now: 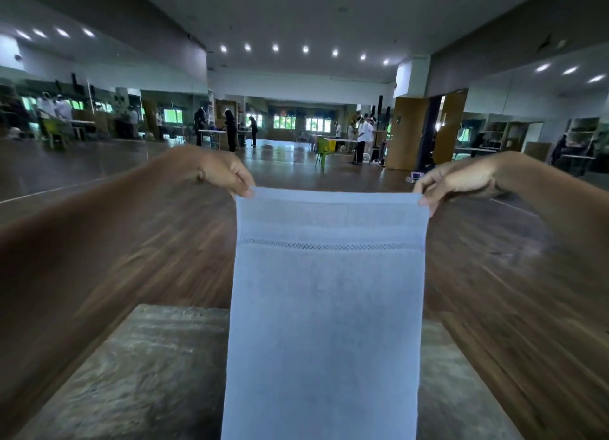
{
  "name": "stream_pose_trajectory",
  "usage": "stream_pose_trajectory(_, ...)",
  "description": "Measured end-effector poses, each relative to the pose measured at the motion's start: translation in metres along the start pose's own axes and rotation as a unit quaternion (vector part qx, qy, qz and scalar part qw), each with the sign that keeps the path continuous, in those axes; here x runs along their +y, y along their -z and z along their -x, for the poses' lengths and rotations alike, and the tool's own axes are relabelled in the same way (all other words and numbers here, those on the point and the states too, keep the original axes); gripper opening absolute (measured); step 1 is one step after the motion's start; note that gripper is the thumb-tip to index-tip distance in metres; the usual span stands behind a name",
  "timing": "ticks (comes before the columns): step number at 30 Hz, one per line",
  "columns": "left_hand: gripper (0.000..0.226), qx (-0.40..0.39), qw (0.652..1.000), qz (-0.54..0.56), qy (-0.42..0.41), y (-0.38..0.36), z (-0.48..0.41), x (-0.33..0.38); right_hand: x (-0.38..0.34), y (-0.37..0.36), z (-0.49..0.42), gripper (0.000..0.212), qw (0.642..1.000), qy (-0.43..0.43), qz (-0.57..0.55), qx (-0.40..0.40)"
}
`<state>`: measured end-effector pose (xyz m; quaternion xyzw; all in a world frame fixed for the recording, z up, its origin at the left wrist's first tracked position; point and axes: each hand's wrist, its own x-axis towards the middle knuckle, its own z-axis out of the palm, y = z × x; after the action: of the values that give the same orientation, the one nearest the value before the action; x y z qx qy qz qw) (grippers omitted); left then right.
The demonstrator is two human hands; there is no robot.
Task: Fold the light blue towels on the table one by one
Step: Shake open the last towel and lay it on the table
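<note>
Left hand [227, 176] pinches top left corner of light blue rectangular terry towel [326, 308]. Towel hangs flat, held up in air above grey mottled stone-look table [138, 367], lower edge out of view. Right hand [451, 182] pinches top right corner.

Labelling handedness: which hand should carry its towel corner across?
Right, marginally. Left hand and right hand pinch the towel by its top corners, level; the left corner hangs nearer the middle of the table, so it anchors.
</note>
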<state>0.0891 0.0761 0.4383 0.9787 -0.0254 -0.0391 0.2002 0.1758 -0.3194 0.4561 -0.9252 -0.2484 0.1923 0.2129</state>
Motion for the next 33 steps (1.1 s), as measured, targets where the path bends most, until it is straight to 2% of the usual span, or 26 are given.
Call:
stream_pose_trajectory(1, 0.020, 0.055, 0.998, -0.024, -0.007, -0.006, -0.007, 0.000, 0.004, -0.002, -0.010, 0.009, 0.998, -0.005, 0.015, 0.053)
stream_pose_trajectory(3, 0.023, 0.168, 0.984, -0.042, -0.026, -0.022, -0.019, 0.000, 0.009, -0.010, -0.025, 0.009, 0.987, -0.005, 0.032, 0.158)
stream_pose_trajectory(5, 0.024, 0.248, 0.967, -0.046, -0.034, -0.039, -0.029, 0.000, 0.012, -0.021, -0.035, 0.010, 0.973, 0.018, 0.004, 0.230)
stream_pose_trajectory(9, 0.020, 0.360, 0.929, -0.086, -0.015, -0.069, -0.045, -0.014, 0.029, -0.042, -0.054, 0.011, 0.948, 0.048, 0.005, 0.313)
stream_pose_trajectory(12, 0.020, 0.402, 0.910, -0.102, -0.014, -0.091, -0.055, -0.028, 0.042, -0.065, -0.066, 0.010, 0.927, 0.052, 0.014, 0.371)
stream_pose_trajectory(15, 0.023, 0.410, 0.908, -0.087, -0.017, -0.122, -0.057, -0.041, 0.057, -0.100, -0.078, 0.015, 0.917, 0.043, 0.004, 0.397)
stream_pose_trajectory(18, 0.022, 0.381, 0.922, -0.068, -0.011, -0.176, -0.053, -0.070, 0.082, -0.154, -0.088, 0.015, 0.915, 0.003, 0.042, 0.401)
stream_pose_trajectory(20, 0.026, 0.340, 0.938, -0.070, -0.004, -0.228, -0.043, -0.095, 0.101, -0.203, -0.088, 0.014, 0.927, -0.019, 0.068, 0.368)
stream_pose_trajectory(23, 0.041, 0.240, 0.968, -0.071, 0.018, -0.314, -0.010, -0.128, 0.130, -0.282, -0.076, 0.016, 0.956, -0.012, 0.108, 0.274)
stream_pose_trajectory(25, 0.040, 0.196, 0.977, -0.073, 0.030, -0.369, 0.019, -0.141, 0.150, -0.329, -0.068, 0.019, 0.970, 0.012, 0.140, 0.200)
stream_pose_trajectory(27, 0.039, 0.174, 0.981, -0.086, 0.021, -0.416, 0.042, -0.145, 0.167, -0.370, -0.064, 0.010, 0.975, 0.009, 0.168, 0.147)
stream_pose_trajectory(30, 0.032, 0.166, 0.983, -0.073, 0.001, -0.461, 0.056, -0.150, 0.188, -0.415, -0.061, 0.012, 0.974, -0.013, 0.190, 0.125)
stream_pose_trajectory(33, 0.028, 0.172, 0.983, -0.066, -0.013, -0.471, 0.053, -0.157, 0.205, -0.442, -0.057, 0.015, 0.970, 0.000, 0.180, 0.165)
